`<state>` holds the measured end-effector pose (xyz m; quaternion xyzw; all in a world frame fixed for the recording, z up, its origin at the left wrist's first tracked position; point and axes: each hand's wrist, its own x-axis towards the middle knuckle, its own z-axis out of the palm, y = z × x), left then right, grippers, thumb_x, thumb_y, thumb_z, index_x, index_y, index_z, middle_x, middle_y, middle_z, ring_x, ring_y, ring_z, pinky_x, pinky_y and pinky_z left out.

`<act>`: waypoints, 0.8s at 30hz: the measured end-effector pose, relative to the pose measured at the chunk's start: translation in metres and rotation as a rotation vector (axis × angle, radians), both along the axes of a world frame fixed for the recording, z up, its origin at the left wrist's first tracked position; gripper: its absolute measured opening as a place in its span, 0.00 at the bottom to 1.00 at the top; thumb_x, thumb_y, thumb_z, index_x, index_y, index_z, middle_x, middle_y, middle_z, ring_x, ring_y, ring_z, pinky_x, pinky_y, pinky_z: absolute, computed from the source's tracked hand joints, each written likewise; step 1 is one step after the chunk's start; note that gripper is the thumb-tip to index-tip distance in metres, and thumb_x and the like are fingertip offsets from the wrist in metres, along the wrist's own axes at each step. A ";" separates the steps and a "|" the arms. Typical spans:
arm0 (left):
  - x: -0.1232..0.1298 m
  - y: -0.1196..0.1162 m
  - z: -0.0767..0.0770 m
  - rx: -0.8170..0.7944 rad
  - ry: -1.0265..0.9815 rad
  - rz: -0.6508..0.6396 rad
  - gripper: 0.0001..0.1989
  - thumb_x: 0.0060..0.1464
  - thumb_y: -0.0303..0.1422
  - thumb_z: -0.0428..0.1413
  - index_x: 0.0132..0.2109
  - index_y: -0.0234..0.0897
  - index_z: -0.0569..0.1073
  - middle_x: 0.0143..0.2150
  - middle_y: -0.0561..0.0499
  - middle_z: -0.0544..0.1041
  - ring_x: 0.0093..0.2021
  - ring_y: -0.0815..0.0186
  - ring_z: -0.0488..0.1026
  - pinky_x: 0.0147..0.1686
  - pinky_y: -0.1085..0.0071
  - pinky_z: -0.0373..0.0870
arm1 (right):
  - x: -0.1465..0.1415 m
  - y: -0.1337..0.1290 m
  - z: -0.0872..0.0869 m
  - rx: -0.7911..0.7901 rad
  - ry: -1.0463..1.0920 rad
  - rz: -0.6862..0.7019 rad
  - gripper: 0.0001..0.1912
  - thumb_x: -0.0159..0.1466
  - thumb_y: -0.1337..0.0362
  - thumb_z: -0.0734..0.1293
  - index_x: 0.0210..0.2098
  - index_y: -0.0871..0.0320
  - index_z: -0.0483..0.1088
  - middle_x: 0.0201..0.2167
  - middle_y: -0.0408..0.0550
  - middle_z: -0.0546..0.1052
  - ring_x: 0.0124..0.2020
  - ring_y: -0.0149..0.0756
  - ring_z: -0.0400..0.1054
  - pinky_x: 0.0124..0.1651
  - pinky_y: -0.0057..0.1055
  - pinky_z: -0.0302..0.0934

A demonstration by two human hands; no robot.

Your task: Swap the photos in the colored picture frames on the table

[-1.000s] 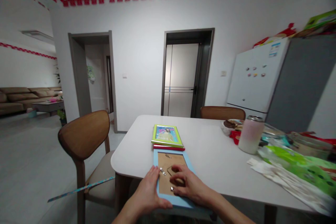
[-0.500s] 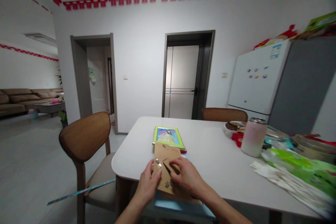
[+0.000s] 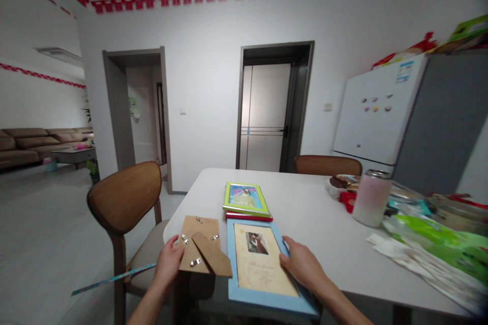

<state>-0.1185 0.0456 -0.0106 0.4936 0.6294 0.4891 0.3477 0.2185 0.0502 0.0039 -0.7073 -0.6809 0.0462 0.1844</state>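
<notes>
- White walls, red trim up top, dining area. Far left there's a brown chair [image 3: 129, 193], then what? Looks like something just came apart.

- Yep. Next along is the left hand [image 3: 170, 259], thumb and fingers pinching the left edge of the tan backing board [image 3: 206, 227]. Half a second ago that board was over the blue frame [image 3: 267, 299] with both hands on it. Now it's off to the left, metal clips and stand flap [image 3: 212, 256] facing up.

- Is the flap touching the frame?

- Its tip reaches the frame's left border, but can't tell if they touch. The frame is at the near edge of the bench [image 3: 316, 213], just below the green frame [image 3: 247, 199] stacked on a red frame [image 3: 249, 217]. There's a cream printed sheet [image 3: 261, 269] showing inside it.

- And the right hand [image 3: 303, 264]?

- It let go of the board and is now curled at the blue frame's right border. Some fingertips are hidden, so no idea if it's actually gripping.

- So back and frame are separate?

- I'd say so, and the sheet looks reachable now. Further right it's just the pink bottle [image 3: 371, 199] and a green packet [image 3: 434, 241], seemingly not involved.
</notes>
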 end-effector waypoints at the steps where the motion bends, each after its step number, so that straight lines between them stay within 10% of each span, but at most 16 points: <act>1: 0.000 0.000 -0.001 0.004 0.036 0.018 0.20 0.51 0.27 0.46 0.52 0.28 0.57 0.29 0.49 0.75 0.32 0.63 0.73 0.32 0.70 0.67 | 0.001 0.000 0.001 0.005 0.015 -0.008 0.26 0.51 0.65 0.57 0.49 0.67 0.60 0.40 0.60 0.72 0.41 0.44 0.66 0.41 0.33 0.56; 9: 0.027 -0.014 0.020 0.254 0.600 0.109 0.22 0.46 0.28 0.48 0.50 0.32 0.60 0.48 0.44 0.66 0.51 0.58 0.60 0.51 0.62 0.54 | 0.007 -0.022 0.029 -0.219 0.868 -0.041 0.34 0.51 0.65 0.53 0.57 0.66 0.43 0.32 0.53 0.75 0.27 0.36 0.70 0.31 0.30 0.62; 15: 0.149 -0.057 0.057 0.451 0.453 -0.459 0.30 0.40 0.31 0.54 0.53 0.36 0.58 0.52 0.46 0.63 0.52 0.58 0.58 0.52 0.63 0.56 | -0.016 -0.043 0.059 -0.140 1.237 0.029 0.39 0.51 0.61 0.57 0.59 0.58 0.36 0.26 0.46 0.75 0.21 0.34 0.68 0.26 0.31 0.62; 18: 0.175 -0.067 0.073 0.532 0.531 -0.541 0.24 0.40 0.26 0.51 0.49 0.37 0.63 0.47 0.46 0.67 0.48 0.59 0.61 0.49 0.65 0.59 | -0.018 -0.043 0.066 -0.108 1.230 0.062 0.40 0.50 0.61 0.60 0.58 0.60 0.39 0.21 0.42 0.72 0.19 0.32 0.66 0.24 0.29 0.61; 24: 0.124 -0.048 0.076 0.581 0.389 -0.140 0.15 0.49 0.27 0.44 0.44 0.38 0.64 0.40 0.48 0.70 0.40 0.63 0.68 0.41 0.67 0.64 | 0.013 -0.025 0.040 -0.058 0.891 -0.038 0.33 0.50 0.64 0.58 0.54 0.66 0.52 0.18 0.42 0.71 0.17 0.31 0.64 0.20 0.25 0.56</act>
